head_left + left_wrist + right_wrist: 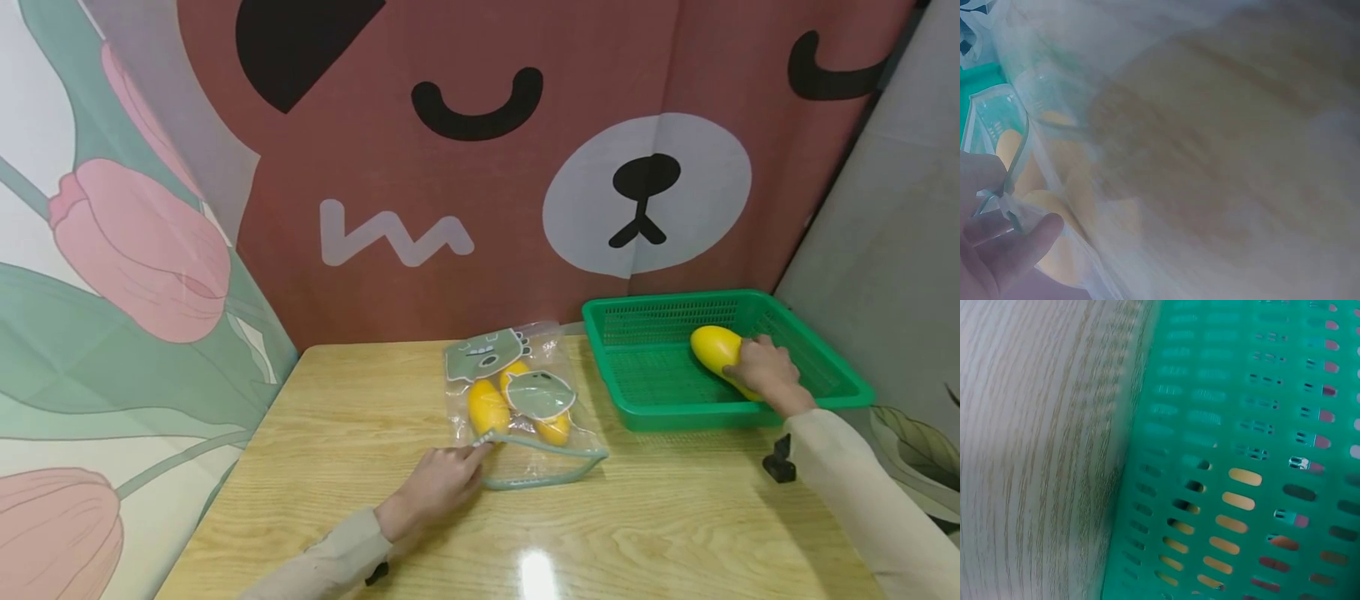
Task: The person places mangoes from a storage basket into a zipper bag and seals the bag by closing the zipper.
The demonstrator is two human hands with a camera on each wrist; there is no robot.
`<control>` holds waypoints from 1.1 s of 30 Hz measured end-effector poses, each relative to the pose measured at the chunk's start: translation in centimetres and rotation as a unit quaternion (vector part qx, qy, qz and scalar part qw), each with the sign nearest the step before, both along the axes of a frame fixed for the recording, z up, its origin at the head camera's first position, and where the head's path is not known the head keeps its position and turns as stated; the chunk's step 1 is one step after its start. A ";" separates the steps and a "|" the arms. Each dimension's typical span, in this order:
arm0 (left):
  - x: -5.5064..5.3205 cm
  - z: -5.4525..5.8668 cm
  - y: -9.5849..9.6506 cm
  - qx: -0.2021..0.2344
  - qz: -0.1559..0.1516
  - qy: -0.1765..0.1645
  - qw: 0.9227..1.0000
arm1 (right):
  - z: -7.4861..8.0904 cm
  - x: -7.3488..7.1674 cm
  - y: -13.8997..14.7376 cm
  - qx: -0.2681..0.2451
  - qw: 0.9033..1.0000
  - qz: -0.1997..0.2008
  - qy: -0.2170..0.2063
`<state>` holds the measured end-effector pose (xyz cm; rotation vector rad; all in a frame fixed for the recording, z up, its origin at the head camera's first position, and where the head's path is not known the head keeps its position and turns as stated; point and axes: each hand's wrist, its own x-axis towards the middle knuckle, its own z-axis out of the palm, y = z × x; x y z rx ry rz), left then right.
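A clear zip bag (527, 460) with green cartoon prints lies on the table, its mouth toward me and parted. Several yellow mangoes (488, 407) are inside it. My left hand (447, 477) pinches the near left corner of the bag's mouth; in the left wrist view, thumb and fingers close on the zip edge (1021, 150). On the right, my right hand (765, 371) reaches into a green plastic basket (637, 417) and grips a long yellow mango (714, 346). In the right wrist view the basket's slotted wall (1210, 437) hides that hand, with yellow showing through some slots.
Both the bag and the basket stand on a light wooden table (360, 408), the basket at its back right. Behind hangs a brown curtain (495, 183) with a bear print. Printed flower cloth (142, 250) borders the left side and a grey cloth (892, 250) the right.
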<state>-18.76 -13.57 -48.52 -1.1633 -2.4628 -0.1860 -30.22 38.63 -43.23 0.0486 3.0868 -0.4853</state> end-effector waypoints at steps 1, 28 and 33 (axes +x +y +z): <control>0.0 0.0 0.0 -0.002 0.002 -0.003 1.000 | -0.1 -0.1 0.1 0.001 1.000 0.002 -0.003; 0.0 0.1 0.1 -0.001 0.006 -0.018 1.000 | -0.1 -0.6 0.5 -0.019 0.999 0.034 -0.013; 0.0 0.2 0.1 -0.002 0.006 -0.018 1.000 | 0.0 -0.6 0.4 -0.026 0.998 0.041 -0.027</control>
